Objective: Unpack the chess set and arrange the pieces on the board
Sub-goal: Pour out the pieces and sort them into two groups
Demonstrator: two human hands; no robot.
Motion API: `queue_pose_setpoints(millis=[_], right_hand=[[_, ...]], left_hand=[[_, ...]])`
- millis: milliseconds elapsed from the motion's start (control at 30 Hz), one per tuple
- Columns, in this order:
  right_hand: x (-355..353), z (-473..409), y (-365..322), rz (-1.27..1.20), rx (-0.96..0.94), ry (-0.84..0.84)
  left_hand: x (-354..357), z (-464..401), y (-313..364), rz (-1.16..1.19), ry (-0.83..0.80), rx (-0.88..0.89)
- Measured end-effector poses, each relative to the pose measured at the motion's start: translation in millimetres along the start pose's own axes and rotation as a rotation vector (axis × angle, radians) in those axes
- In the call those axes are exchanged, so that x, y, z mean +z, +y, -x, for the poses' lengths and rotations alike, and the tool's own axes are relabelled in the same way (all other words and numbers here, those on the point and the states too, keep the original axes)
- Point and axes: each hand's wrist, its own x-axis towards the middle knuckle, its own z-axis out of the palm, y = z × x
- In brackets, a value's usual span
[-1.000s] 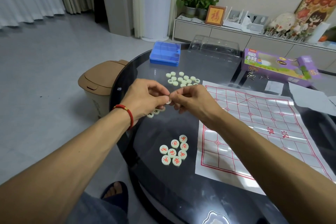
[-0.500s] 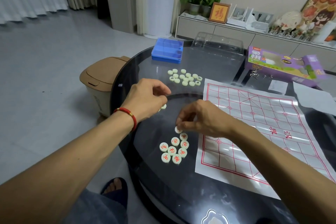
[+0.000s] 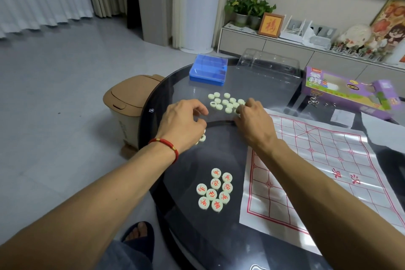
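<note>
Grey floor tiles are spreading wide to the left of a round dark glass surface, whose curved edge is running under the left forearm; a tan bin is standing on the floor just beyond that edge. Right of the right hand, a board sheet is lying flat, its long axis slanting from the near edge away to the right, overhanging nothing. That hand is curling its fingers on a disc at the near rim of the blank-side pile. Left hand is hovering loosely curled, holding nothing visible, over a few discs. Nearer than both hands, red-marked discs are clustering face up. Beyond the hands, a blue case, clear tray and purple box are sitting.
</note>
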Motion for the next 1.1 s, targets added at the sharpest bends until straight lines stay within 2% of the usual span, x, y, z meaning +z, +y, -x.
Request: queue_pose_setpoints(millis=[67,167,233,300,400,467,567,733,800,933,1100], right_hand=[[-2.3,3.5,2.0,-0.035,-0.049,0.025],[-10.0,12.5,2.3,-0.074,-0.13,-0.024],[-13.0,19.8,1.1,-0.161,-0.085,-0.017],[-18.5,24.0,-0.3,-0.384,0.067,-0.032],[-30.0,29.6,-4.4,-0.838,0.228,-0.165],[-39.8,33.4,-9.3,-1.006,0.212,-0.227],[-52.3,38.7,-19.9,-1.093,0.128,-0.281],[-59.9,43.5,-30.8,-1.023,0.011,-0.328],[-59.3,43.2,-31.6,-0.946,0.01,-0.292],[-45.5,32.5,-17.3,-0.737,0.155,-0.097],[-29.9,22.1,9.1,-0.487,0.244,-0.001]], left_hand=[[-0.2,-0.1,-1.1,-0.008,-0.001,0.002],[1.7,1.2,-0.8,-0.02,-0.014,0.013],[3.7,2.0,-0.1,-0.01,-0.021,0.021],[5.3,3.6,1.8,0.005,-0.035,0.033],[7.3,4.8,4.2,0.024,-0.047,0.048],[9.0,4.4,3.8,0.072,-0.054,0.018],[10.2,4.6,2.2,0.252,-0.12,-0.072],[2.9,6.3,0.6,0.294,-0.191,-0.091],[-2.1,1.7,-5.9,0.245,-0.162,-0.073],[-12.4,-21.1,-28.1,0.015,0.079,-0.044],[-8.4,-35.2,-44.9,-0.102,0.068,-0.062]])
